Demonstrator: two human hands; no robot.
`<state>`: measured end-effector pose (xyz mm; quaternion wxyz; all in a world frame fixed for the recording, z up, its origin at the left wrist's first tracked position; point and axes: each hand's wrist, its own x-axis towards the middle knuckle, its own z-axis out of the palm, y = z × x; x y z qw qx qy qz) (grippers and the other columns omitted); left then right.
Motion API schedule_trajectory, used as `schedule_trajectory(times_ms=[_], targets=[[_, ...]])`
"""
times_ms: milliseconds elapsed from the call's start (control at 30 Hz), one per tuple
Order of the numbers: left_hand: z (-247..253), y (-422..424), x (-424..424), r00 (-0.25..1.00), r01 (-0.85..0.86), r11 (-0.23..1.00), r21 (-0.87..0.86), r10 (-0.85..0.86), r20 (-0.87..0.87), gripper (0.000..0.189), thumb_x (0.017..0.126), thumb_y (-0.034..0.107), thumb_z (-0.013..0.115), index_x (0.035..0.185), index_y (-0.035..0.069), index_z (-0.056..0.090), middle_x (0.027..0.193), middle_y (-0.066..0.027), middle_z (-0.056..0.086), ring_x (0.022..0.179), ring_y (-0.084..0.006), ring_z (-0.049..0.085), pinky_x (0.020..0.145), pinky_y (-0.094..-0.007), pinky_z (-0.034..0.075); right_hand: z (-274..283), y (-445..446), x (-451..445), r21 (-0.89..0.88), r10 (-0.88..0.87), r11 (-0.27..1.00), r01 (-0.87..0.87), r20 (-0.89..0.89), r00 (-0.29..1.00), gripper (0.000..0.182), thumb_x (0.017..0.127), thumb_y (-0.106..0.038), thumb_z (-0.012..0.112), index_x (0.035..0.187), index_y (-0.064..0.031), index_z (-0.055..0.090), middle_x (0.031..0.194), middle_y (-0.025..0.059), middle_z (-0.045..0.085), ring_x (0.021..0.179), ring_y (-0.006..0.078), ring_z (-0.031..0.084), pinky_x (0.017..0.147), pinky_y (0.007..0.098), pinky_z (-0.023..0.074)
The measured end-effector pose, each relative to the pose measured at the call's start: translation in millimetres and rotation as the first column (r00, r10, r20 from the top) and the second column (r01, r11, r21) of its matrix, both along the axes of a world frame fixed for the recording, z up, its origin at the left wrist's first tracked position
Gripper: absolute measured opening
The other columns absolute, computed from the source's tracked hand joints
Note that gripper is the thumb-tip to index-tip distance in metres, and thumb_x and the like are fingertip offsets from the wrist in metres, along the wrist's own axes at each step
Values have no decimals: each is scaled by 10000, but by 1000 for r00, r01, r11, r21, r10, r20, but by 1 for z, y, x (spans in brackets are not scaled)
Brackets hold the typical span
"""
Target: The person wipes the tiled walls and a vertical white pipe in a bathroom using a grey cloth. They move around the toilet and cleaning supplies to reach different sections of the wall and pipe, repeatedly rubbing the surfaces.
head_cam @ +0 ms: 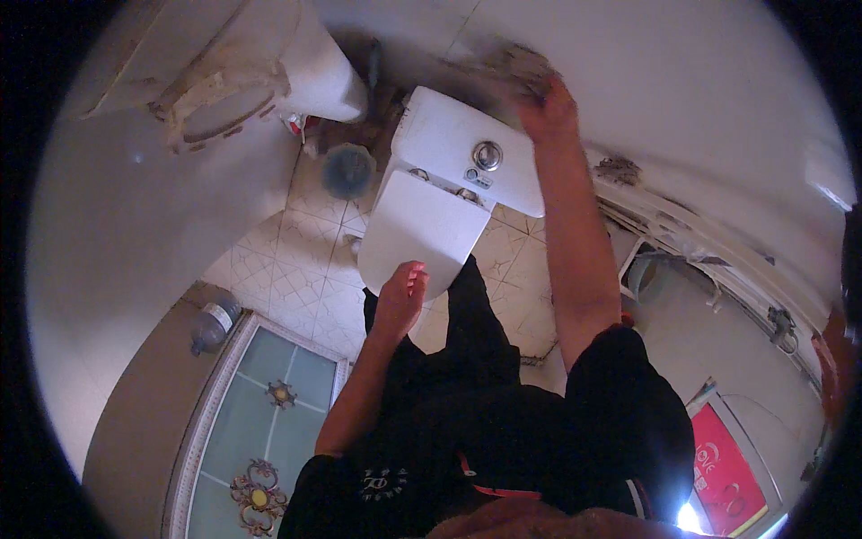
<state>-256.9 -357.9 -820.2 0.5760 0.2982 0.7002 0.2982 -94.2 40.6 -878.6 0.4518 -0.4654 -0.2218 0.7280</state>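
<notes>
My right hand point(549, 111) is raised to the pale wall above the toilet cistern point(458, 128). Its fingers close on a blurred brown thing point(515, 67), perhaps a rag; the blur hides what it is. My left hand point(403, 293) hovers over the front of the closed white toilet lid point(424, 222), fingers loosely curled together, and nothing shows in it. Whether it touches the lid cannot be told. A round chrome flush button point(487, 155) sits on top of the cistern.
A bluish plastic tub point(348, 171) stands on the tiled floor left of the toilet. Above it juts a white washbasin point(323, 74). A plastic bottle point(215, 323) is near the glass-panelled door point(269, 397). Along the right wall runs a white rail or shelf point(700, 222), with a brown clump point(618, 170) at its end.
</notes>
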Motion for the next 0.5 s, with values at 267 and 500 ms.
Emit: schedule_trajectory(times_ms=[267, 500], targets=[[-8, -29, -17, 996, 46, 997, -58, -50, -72, 263, 1002, 177, 583, 1210, 17, 575, 1053, -161, 707, 955, -264, 708, 826, -356, 562, 46, -12, -15, 227, 38, 971, -73, 156, 987, 399, 1036, -265, 402, 1279, -9, 589, 1307, 183, 614, 1157, 354, 611, 990, 494, 523], [-7, -53, -36, 993, 9, 1000, -13, -10, -115, 254, 992, 167, 596, 1194, 14, 576, 1002, -179, 710, 931, -283, 715, 806, -375, 567, 2, 47, -218, -11, 251, 963, -270, -330, 910, 397, 979, -322, 551, 1262, -52, 617, 1129, 168, 691, 993, 318, 677, 818, 439, 576]])
